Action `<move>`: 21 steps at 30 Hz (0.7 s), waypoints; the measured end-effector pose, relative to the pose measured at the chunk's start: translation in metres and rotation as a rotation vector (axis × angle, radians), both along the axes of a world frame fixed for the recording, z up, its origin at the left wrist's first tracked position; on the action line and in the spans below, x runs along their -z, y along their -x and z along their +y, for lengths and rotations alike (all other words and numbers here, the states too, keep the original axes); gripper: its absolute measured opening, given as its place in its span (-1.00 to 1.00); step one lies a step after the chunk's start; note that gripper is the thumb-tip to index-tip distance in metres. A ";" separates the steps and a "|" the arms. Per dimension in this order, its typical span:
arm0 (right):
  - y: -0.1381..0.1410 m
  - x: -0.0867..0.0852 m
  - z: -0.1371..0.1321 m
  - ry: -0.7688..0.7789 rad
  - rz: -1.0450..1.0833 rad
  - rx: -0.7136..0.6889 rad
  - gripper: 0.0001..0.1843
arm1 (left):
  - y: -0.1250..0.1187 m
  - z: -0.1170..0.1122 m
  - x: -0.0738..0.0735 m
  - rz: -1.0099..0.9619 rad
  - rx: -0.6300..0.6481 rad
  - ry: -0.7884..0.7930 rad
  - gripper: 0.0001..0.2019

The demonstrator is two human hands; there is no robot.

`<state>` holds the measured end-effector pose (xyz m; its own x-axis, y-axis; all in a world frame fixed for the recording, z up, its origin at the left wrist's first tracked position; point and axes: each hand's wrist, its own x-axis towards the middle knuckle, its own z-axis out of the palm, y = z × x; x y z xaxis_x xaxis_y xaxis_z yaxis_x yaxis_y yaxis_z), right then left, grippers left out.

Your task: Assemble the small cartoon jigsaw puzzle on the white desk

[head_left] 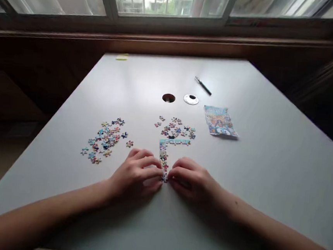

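Observation:
An L-shaped strip of joined jigsaw pieces [163,154] lies on the white table, with a light-blue row along its top. At the strip's near end is a small jigsaw piece [165,177]. My left hand [139,171] grips it from the left side, fingers bent and thumb close to it. From the other side, my right hand [189,177] holds the same end with curled fingers. The fingertips partly cover the piece, so its fit with the strip cannot be made out.
Loose jigsaw pieces [104,139] are scattered at left, and a smaller cluster [178,130] sits beyond the strip. To the right lies a printed picture sheet [220,122]. Farther back are a round table hole [169,98], a silver cover [191,99], a black pen [203,86] and a yellow slip [122,57].

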<state>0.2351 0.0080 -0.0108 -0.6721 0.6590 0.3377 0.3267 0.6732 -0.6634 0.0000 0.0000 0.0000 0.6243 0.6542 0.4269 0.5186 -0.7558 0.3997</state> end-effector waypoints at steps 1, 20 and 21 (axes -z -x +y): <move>-0.001 -0.001 -0.001 0.002 -0.004 0.004 -0.88 | 0.000 0.000 0.000 -0.001 0.001 0.002 -0.90; -0.006 -0.008 -0.004 -0.065 -0.024 0.004 -0.82 | 0.001 -0.002 0.000 -0.002 0.003 -0.050 -0.94; -0.005 -0.008 -0.005 -0.076 -0.037 0.003 -0.82 | 0.001 -0.002 0.000 0.012 0.006 -0.049 -0.94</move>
<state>0.2406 0.0033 -0.0032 -0.6833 0.6343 0.3616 0.3519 0.7201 -0.5980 -0.0011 -0.0021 -0.0004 0.6331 0.6289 0.4513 0.5185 -0.7775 0.3560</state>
